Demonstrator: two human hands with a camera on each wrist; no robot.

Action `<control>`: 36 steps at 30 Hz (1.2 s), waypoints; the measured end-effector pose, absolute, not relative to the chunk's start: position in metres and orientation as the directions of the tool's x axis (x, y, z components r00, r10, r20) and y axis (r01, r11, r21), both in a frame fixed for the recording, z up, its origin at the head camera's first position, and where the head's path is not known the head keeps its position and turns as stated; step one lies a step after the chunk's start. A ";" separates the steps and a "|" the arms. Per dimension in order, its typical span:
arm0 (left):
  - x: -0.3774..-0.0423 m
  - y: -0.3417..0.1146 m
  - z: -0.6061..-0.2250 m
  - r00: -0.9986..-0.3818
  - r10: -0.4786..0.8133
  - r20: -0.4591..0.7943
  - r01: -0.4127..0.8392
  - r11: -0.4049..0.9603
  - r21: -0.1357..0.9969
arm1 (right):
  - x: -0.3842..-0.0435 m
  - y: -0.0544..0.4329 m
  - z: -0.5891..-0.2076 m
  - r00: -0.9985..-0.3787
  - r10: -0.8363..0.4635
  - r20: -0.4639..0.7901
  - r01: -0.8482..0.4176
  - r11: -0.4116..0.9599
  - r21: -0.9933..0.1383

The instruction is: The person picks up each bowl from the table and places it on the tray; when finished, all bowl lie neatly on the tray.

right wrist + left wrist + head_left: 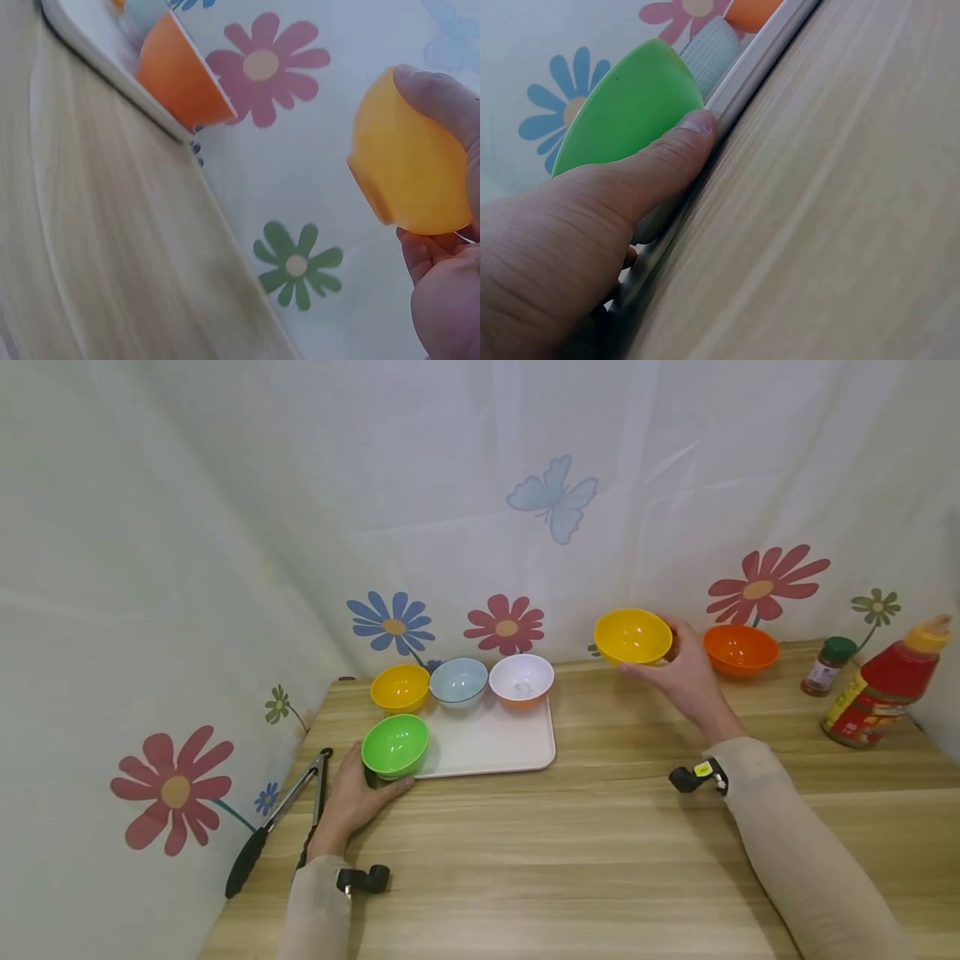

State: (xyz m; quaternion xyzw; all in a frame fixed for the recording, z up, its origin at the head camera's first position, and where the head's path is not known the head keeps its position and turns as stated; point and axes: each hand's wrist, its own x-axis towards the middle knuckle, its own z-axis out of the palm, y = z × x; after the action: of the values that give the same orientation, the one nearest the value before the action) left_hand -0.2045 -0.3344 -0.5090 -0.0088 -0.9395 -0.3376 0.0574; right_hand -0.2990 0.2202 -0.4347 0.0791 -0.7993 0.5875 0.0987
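In the head view my right hand [686, 672] holds a yellow bowl [633, 637] up at the back of the table. The right wrist view shows the thumb on that bowl's rim and fingertips by its base. My left hand [356, 793] grips the front left corner of a white tray [487, 747], its thumb along the front edge. Right beside that hand, a green bowl [396, 746] sits on the tray corner; its side fills part of the left wrist view. Behind it stand another yellow bowl [401, 688], a pale blue bowl [459, 683] and a white-inside, orange-outside bowl [522, 681].
An orange bowl [741, 650] stands at the back right, near a green-capped spice jar [828, 667] and a red sauce bottle [881, 689]. Black-handled tongs [281, 814] lie left of my left hand. A flowered curtain [450, 510] hangs behind the wooden table [570, 860].
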 end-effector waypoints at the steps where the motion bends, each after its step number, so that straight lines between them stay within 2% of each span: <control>1: -0.204 -0.335 -0.509 -0.993 -0.022 0.115 0.056 0.772 0.633 | -0.298 0.218 -0.432 -0.966 -0.020 0.259 -0.253 0.295 -0.921; 6: -0.205 -0.335 -0.510 -0.993 -0.024 0.114 0.053 0.775 0.629 | -0.292 0.209 -0.419 -0.955 -0.061 0.290 -0.295 0.280 -0.913; 15: -0.205 -0.335 -0.511 -0.994 -0.021 0.105 0.051 0.772 0.633 | -0.282 0.188 -0.405 -0.953 -0.108 0.282 -0.300 0.235 -0.925; 36: -0.206 -0.338 -0.510 -0.992 -0.012 0.128 0.072 0.775 0.628 | -0.276 0.133 -0.413 -0.912 -0.231 0.339 -0.379 0.160 -0.911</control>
State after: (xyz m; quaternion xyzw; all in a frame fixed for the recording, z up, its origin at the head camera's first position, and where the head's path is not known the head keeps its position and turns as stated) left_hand -0.2062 -0.3384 -0.5098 -0.0160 -0.9400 -0.3349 0.0624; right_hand -0.2759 0.1333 -0.4127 0.2009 -0.7592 0.6161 0.0604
